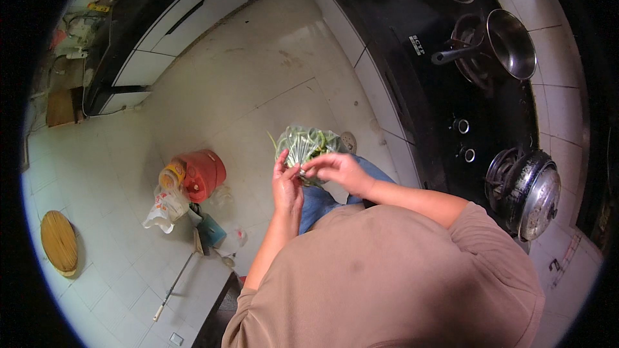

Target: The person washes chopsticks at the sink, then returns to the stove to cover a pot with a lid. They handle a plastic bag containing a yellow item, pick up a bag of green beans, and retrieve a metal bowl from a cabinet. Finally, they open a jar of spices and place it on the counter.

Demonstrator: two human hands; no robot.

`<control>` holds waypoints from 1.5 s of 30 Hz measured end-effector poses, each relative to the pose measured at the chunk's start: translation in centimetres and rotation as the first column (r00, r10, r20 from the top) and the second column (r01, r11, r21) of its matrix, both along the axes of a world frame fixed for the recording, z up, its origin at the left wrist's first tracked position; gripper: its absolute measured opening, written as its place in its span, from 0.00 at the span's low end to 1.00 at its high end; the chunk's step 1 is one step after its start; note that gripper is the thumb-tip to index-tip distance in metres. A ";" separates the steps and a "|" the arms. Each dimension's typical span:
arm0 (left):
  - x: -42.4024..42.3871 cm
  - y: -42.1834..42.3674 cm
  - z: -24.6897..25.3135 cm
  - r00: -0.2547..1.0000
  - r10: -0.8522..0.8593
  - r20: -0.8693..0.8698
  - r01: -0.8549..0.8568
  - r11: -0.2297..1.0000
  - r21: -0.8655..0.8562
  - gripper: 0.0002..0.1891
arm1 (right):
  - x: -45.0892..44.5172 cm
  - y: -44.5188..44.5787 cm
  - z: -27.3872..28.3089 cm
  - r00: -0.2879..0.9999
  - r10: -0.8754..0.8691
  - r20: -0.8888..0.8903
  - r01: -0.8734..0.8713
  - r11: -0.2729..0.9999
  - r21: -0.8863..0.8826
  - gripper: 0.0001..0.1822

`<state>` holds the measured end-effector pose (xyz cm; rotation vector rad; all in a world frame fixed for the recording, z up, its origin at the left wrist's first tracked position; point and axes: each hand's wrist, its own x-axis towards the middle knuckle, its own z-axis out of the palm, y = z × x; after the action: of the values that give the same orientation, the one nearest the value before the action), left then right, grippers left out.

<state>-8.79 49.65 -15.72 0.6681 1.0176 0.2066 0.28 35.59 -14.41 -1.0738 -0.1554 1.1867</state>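
Note:
A clear plastic bag of green vegetables [316, 141] is in front of me, above my legs, its gathered neck turned towards my body. My left hand [288, 186] grips that neck between thumb and fingers. From the other side, my right hand [341, 170] has its thumb and fingertips at the same gathered plastic; whether they pinch it is too small to tell. Green stems show through the film, and a thin one sticks out at the bag's left side. Part of the bag's lower edge is hidden behind my hands.
On the right, a black gas stove [425, 92] bears a steel saucepan [511, 46] and a lidded pot [537, 198]. A red bucket [205, 174], white plastic bag [167, 205] and dustpan [211, 230] are at the left. A round wooden board [59, 241] leans at far left.

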 end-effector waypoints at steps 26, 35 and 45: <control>-0.5 12.7 -3.7 0.921 -0.310 -0.237 0.344 0.932 0.116 0.25 | 8.0 -2.0 -15.2 -0.340 -0.749 -0.568 0.927 -0.165 -0.337 0.37; -2.3 18.1 -4.3 0.904 -0.317 -0.286 0.361 0.925 0.117 0.25 | 7.5 11.2 -15.2 -0.429 -0.696 -0.575 0.868 -0.142 -0.476 0.45; -2.4 19.9 -6.3 0.906 -0.288 -0.312 0.340 0.931 0.129 0.25 | 9.5 16.9 -13.0 -0.151 -0.480 -0.864 0.926 0.237 -0.293 0.46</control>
<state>-11.16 69.53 -22.05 1.0417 1.1600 -0.0883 9.76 52.52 -27.39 0.1790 0.9558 0.3092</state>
